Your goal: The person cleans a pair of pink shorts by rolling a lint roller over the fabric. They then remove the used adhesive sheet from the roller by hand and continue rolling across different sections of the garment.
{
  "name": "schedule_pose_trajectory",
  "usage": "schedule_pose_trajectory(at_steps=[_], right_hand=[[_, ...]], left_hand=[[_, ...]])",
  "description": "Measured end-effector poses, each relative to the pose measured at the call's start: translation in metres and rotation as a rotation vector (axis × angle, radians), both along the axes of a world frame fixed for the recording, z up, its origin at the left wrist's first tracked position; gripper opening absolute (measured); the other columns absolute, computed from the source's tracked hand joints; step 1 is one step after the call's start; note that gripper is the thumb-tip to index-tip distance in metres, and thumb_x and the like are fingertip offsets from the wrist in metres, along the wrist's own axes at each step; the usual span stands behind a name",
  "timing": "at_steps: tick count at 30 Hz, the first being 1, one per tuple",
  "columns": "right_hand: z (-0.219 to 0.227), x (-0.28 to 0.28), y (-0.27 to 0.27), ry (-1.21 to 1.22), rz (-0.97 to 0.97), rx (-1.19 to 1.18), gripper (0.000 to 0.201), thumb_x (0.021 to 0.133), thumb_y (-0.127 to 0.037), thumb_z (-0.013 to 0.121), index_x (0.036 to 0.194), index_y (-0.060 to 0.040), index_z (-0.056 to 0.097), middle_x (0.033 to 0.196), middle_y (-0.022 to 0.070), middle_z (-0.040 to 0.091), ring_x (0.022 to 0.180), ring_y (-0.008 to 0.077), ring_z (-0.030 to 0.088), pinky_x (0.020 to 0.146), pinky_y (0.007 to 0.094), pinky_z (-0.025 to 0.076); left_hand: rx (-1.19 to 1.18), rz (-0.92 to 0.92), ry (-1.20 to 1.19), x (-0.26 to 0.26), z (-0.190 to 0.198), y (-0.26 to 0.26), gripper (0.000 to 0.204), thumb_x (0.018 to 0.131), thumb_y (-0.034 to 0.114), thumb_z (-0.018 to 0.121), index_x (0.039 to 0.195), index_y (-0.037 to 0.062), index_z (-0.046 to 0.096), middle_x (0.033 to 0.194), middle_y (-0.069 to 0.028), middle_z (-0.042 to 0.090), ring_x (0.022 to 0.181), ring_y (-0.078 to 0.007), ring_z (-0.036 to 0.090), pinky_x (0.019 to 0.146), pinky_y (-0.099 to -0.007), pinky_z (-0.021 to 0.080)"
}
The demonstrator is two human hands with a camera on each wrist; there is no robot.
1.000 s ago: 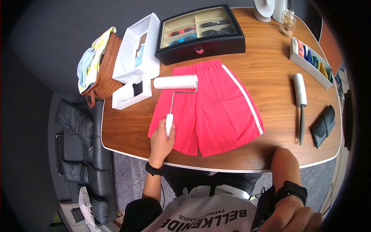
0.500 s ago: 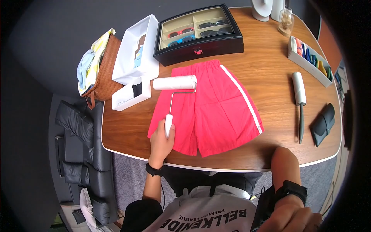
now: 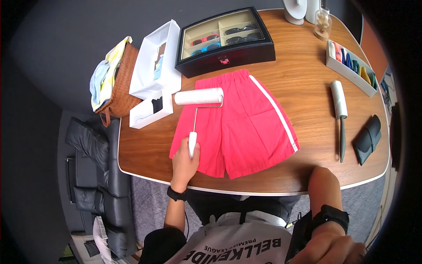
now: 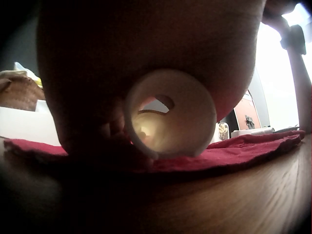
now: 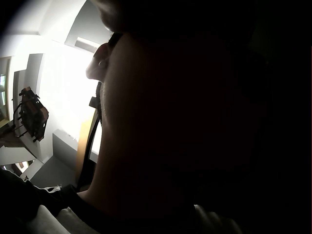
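Observation:
Red shorts [image 3: 248, 132] with a white side stripe lie flat on the wooden table. My left hand [image 3: 184, 165] grips the white handle of a lint roller [image 3: 198, 97], whose white sticky cylinder lies across the upper left part of the shorts. The left wrist view looks into the hollow end of the handle [image 4: 195, 109], with the hand dark around it. My right arm is bent, its elbow at the table's front edge. The right hand [image 3: 332, 251] is raised close to the head camera, its fingertips cut off by the frame; the right wrist view is mostly dark.
A second lint roller [image 3: 340, 110] and a dark glasses pouch [image 3: 367, 140] lie at the right. Behind stand a glasses case [image 3: 246, 57], white boxes [image 3: 143, 83], a box of rolled colourful fabric [image 3: 351, 72] and a wicker basket [image 3: 125, 83].
The head view has shifted slightly. The left hand, lint roller and shorts stay where they were on the table, and the right arm keeps its pose.

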State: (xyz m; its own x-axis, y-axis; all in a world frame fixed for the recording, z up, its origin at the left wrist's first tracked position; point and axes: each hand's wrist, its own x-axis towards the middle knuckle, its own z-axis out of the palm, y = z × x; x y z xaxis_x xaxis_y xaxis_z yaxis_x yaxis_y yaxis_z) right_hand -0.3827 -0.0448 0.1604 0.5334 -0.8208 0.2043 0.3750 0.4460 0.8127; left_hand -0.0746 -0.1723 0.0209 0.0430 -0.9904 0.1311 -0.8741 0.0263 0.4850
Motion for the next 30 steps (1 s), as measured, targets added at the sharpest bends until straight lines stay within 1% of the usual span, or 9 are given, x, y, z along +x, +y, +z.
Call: schedule_pose_trajectory(at_steps=[16,30], right_hand=[[-0.002,-0.009,0.012,-0.145,0.038,0.008,0.019,0.092,-0.013,0.059,0.084,0.0037,0.061,0.079,0.0251,0.067,0.073,0.0336,0.071,0.057,0.0415,0.059],[-0.001,-0.002,0.009,-0.209,0.129,0.061,0.017,0.092,-0.011,0.059,0.083,0.0034,0.061,0.079,0.0248,0.067,0.073,0.0329,0.071,0.057,0.0407,0.059]], left_hand=[[0.003,0.006,-0.025,0.000,-0.003,0.001,0.029,0.097,0.021,0.060,0.119,0.0036,0.054,0.097,-0.0251,0.066,0.090,-0.0472,0.064,0.072,-0.0537,0.049],[-0.009,-0.013,-0.004,0.001,-0.002,0.002,0.030,0.097,0.021,0.060,0.120,0.0032,0.053,0.095,-0.0257,0.066,0.088,-0.0477,0.064,0.070,-0.0534,0.050]])
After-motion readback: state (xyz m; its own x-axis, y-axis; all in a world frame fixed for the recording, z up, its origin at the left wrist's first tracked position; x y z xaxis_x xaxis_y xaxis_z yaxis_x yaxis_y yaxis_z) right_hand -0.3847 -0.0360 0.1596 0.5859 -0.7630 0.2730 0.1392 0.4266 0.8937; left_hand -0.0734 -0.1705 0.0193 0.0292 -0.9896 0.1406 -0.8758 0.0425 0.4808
